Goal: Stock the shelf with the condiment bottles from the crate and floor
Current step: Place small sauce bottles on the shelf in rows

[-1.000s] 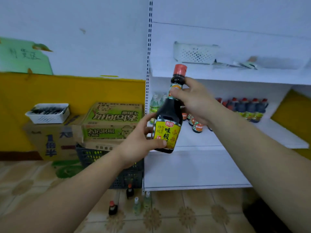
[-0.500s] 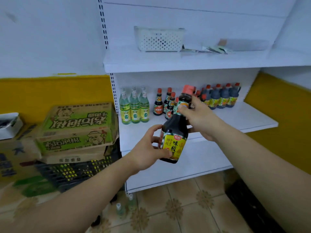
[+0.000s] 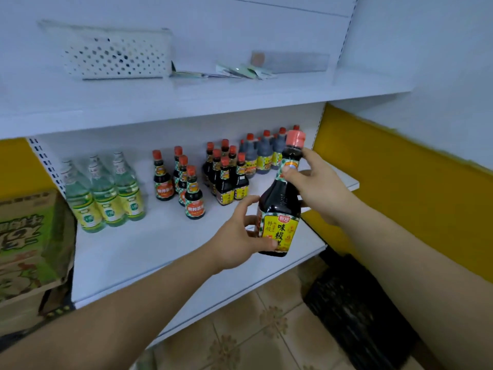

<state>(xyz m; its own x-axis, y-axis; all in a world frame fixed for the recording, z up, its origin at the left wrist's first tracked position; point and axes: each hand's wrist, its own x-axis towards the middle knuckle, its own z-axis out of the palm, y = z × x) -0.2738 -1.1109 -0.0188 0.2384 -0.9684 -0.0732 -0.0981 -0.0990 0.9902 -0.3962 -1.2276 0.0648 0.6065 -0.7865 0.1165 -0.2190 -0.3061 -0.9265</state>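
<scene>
A basket (image 3: pixel 117 60) stands at the left of the upper shelf (image 3: pixel 240 102), packets (image 3: pixel 240 72) lying to its right. On the lower shelf (image 3: pixel 133 252), three bottles (image 3: pixel 106 193) stand at the left, four sauce bottles (image 3: pixel 178 182) right of them, a tighter cluster (image 3: pixel 226 177) further right, jugs (image 3: pixel 262 153) behind it. The soy sauce bottle (image 3: pixel 280 206) is before that shelf's right end, left hand (image 3: pixel 240 236) at its base, right hand (image 3: pixel 317 185) at its neck. A carton (image 3: pixel 29 241) sits left of the shelf.
</scene>
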